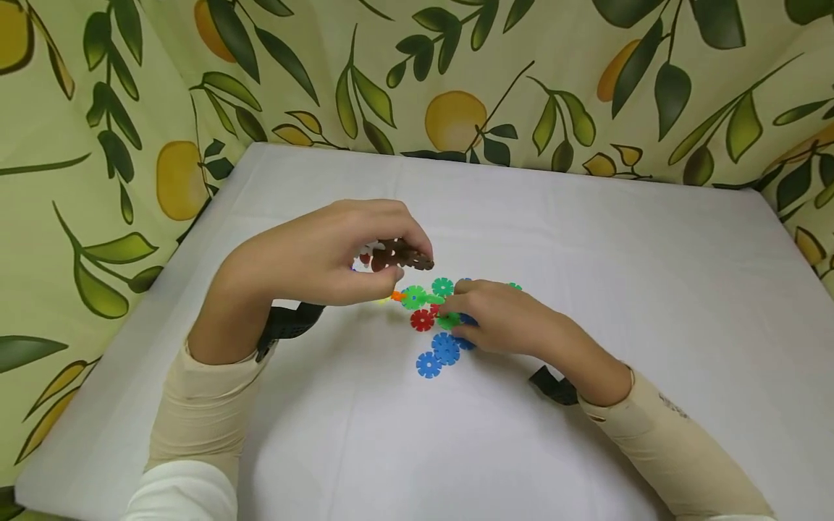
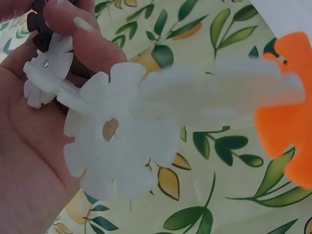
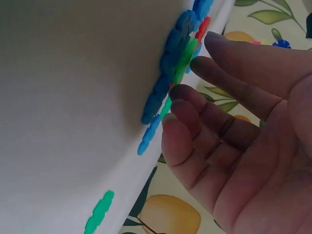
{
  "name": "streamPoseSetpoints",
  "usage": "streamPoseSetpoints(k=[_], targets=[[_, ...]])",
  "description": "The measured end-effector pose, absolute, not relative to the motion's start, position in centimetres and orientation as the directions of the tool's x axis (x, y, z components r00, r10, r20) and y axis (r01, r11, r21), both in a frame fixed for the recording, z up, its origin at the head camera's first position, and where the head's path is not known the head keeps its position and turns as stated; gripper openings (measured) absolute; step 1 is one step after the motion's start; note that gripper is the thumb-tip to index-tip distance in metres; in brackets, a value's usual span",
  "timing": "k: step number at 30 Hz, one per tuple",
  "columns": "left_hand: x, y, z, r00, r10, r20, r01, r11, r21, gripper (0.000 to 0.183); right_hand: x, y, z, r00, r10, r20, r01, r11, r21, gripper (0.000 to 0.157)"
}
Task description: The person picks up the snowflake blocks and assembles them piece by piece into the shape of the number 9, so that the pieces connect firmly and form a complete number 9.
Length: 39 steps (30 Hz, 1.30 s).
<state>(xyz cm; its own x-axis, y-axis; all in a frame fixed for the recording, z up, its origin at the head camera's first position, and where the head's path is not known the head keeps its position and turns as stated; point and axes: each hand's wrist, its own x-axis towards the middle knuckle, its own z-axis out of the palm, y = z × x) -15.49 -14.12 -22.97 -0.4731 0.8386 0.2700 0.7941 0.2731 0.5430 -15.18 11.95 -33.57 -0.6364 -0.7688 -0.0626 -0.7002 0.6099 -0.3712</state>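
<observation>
My left hand (image 1: 326, 250) is raised above the table, gripping a joined cluster of notched plastic discs. Its fingers and thumb curl round a brown disc (image 1: 400, 255). From that grip, white discs (image 2: 139, 151) and an orange disc (image 2: 287, 126) stick out in the left wrist view. My right hand (image 1: 504, 318) is over loose discs on the table, fingers loosely bent. In the right wrist view its fingertips are right by a green disc (image 3: 186, 58) and blue discs (image 3: 158, 92), with nothing pinched. A red disc (image 1: 422, 320) lies between the hands.
Several blue discs (image 1: 446, 349) lie partly overlapping at the pile's near side. A lone green disc (image 3: 99, 213) is apart from the pile. The white tabletop (image 1: 619, 253) backs onto a curtain (image 1: 521, 87) patterned with leaves and fruit.
</observation>
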Motion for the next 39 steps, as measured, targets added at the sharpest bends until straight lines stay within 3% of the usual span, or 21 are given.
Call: streamPoseSetpoints(k=[8,15,17,25,31,34,39], targets=[[-15.7,-13.7,-22.9,-0.458,0.843,0.281,0.809,0.265,0.524,0.025,-15.0,12.4,-33.7,-0.608,-0.793,-0.032,-0.746,0.585,-0.317,0.025],[-15.8,-13.7,-23.0,-0.465,0.844,0.266,0.802,0.274,0.531,0.022,-15.2,12.6,-33.3,-0.579,-0.811,-0.086,-0.747,0.570,-0.342,0.006],[-15.9,-13.7,-23.1,-0.465,0.846,0.261,0.801,0.277,0.531,0.019,-15.3,12.6,-33.2,-0.582,-0.809,-0.083,-0.741,0.569,-0.356,0.009],[-15.9,-13.6,-23.1,-0.489,0.837,0.245,0.785,0.300,0.542,0.011,-16.6,10.8,-33.5,-0.638,-0.766,-0.079,-0.699,0.620,-0.356,0.029],[-15.9,-13.8,-23.3,-0.495,0.832,0.252,0.784,0.302,0.543,0.007,-16.9,8.1,-33.7,-0.720,-0.664,-0.202,-0.590,0.739,-0.326,0.032],[-15.9,-13.8,-23.4,-0.483,0.834,0.266,0.795,0.291,0.533,0.007,-16.6,7.1,-33.7,-0.756,-0.617,-0.219,-0.556,0.781,-0.284,0.037],[-16.0,-13.7,-23.3,-0.480,0.834,0.274,0.805,0.295,0.515,0.007,-16.4,6.7,-33.7,-0.767,-0.605,-0.216,-0.555,0.793,-0.251,0.030]])
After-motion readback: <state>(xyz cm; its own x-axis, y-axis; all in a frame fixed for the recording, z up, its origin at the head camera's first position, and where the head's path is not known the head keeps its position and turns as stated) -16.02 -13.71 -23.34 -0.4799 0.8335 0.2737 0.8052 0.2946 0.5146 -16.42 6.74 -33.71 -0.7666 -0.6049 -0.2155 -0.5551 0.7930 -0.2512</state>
